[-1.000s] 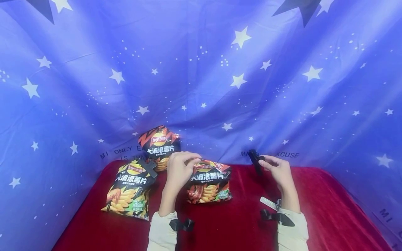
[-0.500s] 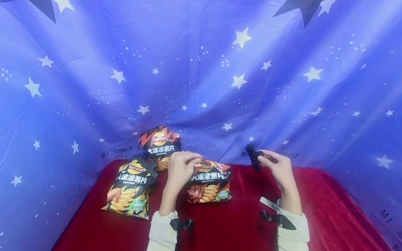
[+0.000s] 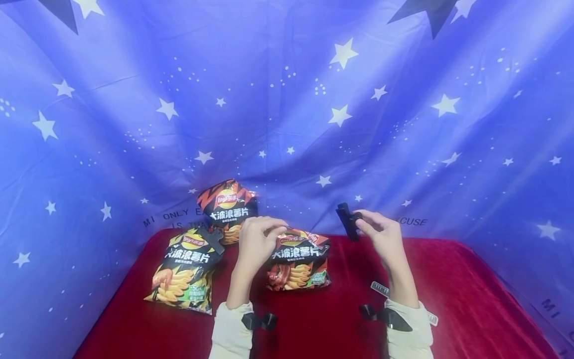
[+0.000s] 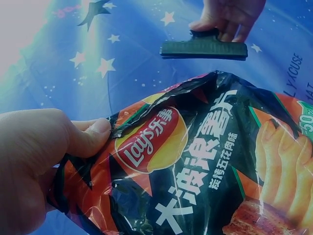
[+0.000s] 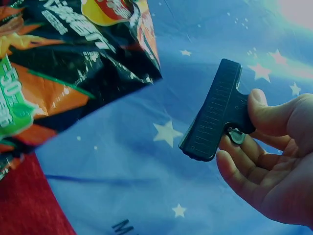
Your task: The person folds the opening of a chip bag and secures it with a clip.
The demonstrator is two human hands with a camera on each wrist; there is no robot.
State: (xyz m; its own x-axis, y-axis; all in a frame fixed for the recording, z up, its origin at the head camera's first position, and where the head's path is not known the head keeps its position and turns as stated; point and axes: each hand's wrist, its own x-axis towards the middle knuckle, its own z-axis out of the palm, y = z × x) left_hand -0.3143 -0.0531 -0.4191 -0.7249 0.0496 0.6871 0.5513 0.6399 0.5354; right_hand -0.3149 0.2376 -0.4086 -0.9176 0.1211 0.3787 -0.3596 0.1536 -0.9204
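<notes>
My left hand (image 3: pixel 260 242) pinches the top left corner of a chip bag (image 3: pixel 298 259); in the left wrist view the thumb presses on the folded top edge of this bag (image 4: pixel 195 147). To its right, my right hand (image 3: pixel 383 237) holds a black bag clip (image 3: pixel 347 222) by its handle, between thumb and fingers. The right wrist view shows the clip (image 5: pixel 215 112) with its long bar toward the bag (image 5: pixel 73 63), a gap apart from it. Whether the clip's bars are spread cannot be told.
A yellow and black chip bag (image 3: pixel 179 274) with a dark clip (image 3: pixel 213 240) at its top lies at left. Another chip bag (image 3: pixel 228 209) stands behind it. A pale flat strip (image 3: pixel 379 288) lies on the red cloth (image 3: pixel 332 324), partly under the right forearm. A blue starred curtain (image 3: pixel 278 124) rises behind.
My right hand has moved left with the black bag clip, closer to the held chip bag. The left hand and the bags have stayed in place.
</notes>
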